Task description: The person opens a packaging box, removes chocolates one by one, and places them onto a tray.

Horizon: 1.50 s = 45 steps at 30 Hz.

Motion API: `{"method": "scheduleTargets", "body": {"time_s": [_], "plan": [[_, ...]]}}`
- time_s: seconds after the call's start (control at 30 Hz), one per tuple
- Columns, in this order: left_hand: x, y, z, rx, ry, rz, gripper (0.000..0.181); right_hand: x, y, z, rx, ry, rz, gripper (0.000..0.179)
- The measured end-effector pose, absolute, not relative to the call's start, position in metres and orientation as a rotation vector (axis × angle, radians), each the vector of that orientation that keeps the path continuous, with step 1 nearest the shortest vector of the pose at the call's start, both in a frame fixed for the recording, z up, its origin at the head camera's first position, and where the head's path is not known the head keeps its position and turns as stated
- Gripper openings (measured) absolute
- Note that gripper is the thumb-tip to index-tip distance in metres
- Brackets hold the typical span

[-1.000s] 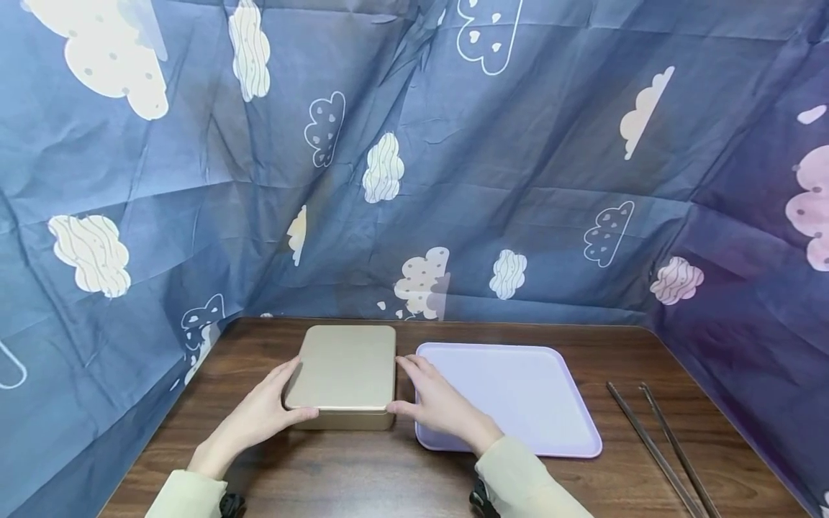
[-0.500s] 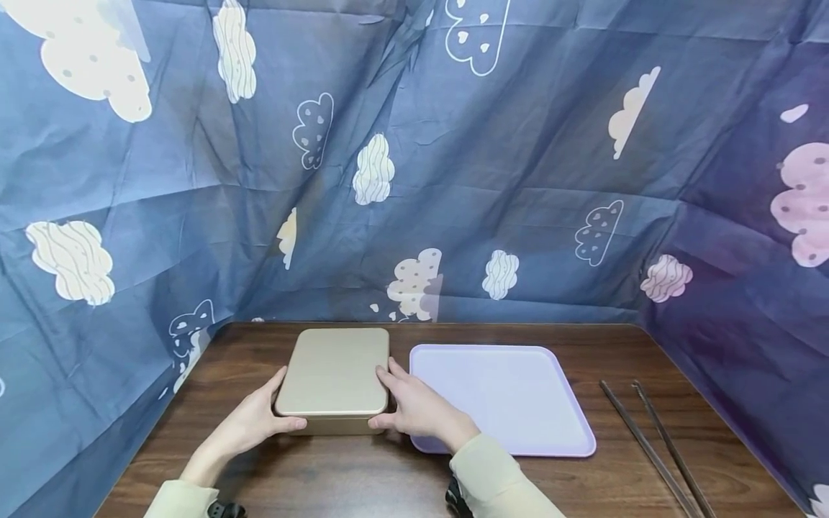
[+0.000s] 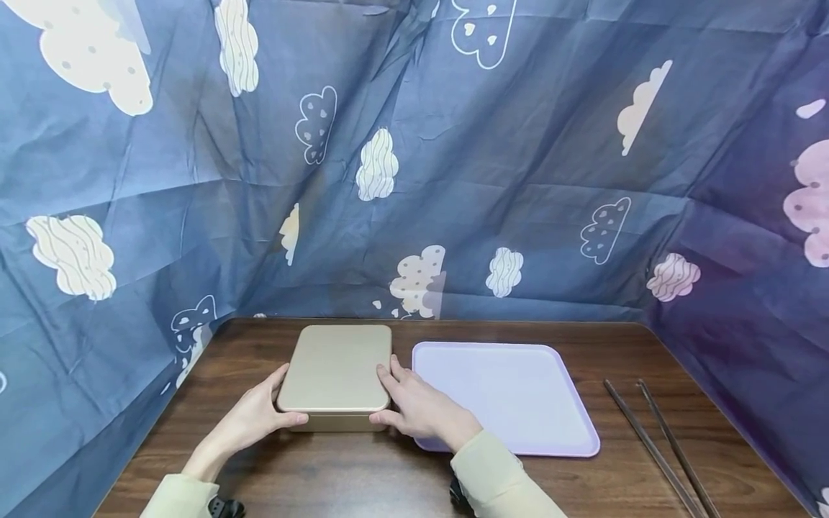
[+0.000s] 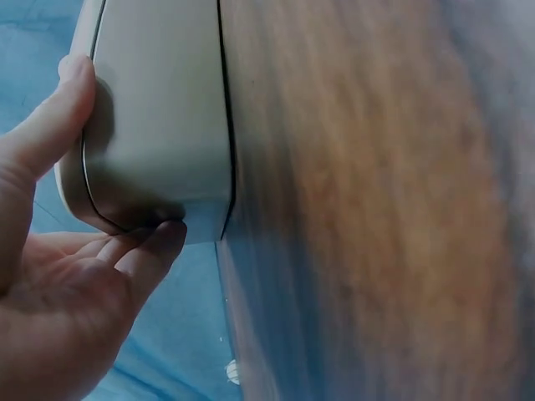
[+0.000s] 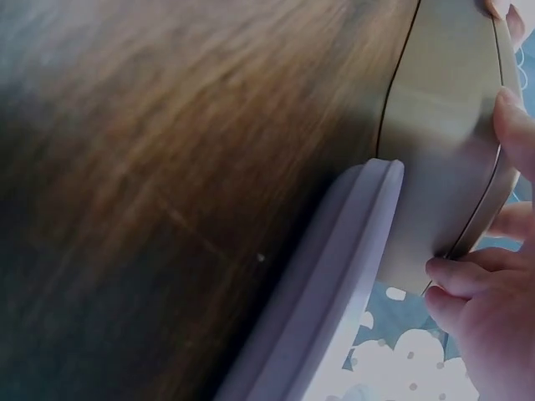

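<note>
A beige rectangular tin box [image 3: 337, 368] with a fitted lid [image 4: 71, 180] sits on the wooden table, left of middle. My left hand [image 3: 249, 417] grips its front left corner, thumb at the front near the lid seam and fingers along the left side. At the front right corner my right hand [image 3: 417, 406] holds it the same way, one finger lying over the lid's right edge. The left wrist view shows the left fingertips [image 4: 171, 238] just below the seam. In the right wrist view the lid and the lower part meet along a thin dark line. The inside is hidden.
A pale lilac tray [image 3: 505, 396] lies right of the box, its left rim partly under my right hand and near the box. Farther right rest long dark metal tongs [image 3: 654, 439]. A blue cloud-print cloth [image 3: 492, 158] hangs behind the table [image 3: 343, 475].
My right hand has come in closer to the box, a finger now over the lid's edge. The left thumb has shifted slightly down the front. The box looks unmoved; the head view has shifted a little.
</note>
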<state>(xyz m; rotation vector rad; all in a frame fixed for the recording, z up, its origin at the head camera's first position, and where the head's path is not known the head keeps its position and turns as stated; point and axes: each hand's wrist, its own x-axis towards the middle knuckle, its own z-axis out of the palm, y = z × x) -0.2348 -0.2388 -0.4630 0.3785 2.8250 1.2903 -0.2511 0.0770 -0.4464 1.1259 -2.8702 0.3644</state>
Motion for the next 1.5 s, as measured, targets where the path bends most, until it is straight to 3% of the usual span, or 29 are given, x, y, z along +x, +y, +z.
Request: {"method": "scheduleTargets", "body": {"time_s": [0.13, 0.4, 1.27, 1.5], "plan": [[-0.236, -0.238, -0.463, 0.359, 2.825, 1.288, 0.116, -0.253, 0.078, -0.446, 1.119, -2.885, 0.464, 0.088], [-0.238, -0.23, -0.458, 0.364, 2.802, 1.246, 0.117, -0.266, 0.079, -0.448, 0.954, -2.919, 0.8, 0.114], [-0.241, -0.231, -0.456, 0.423, 2.894, 1.135, 0.108, -0.262, 0.074, -0.449, 0.984, -2.969, 0.799, 0.1], [-0.241, -0.233, -0.458, 0.38, 2.802, 1.249, 0.11, -0.272, 0.071, -0.451, 0.759, -2.957, 1.159, 0.107]]}}
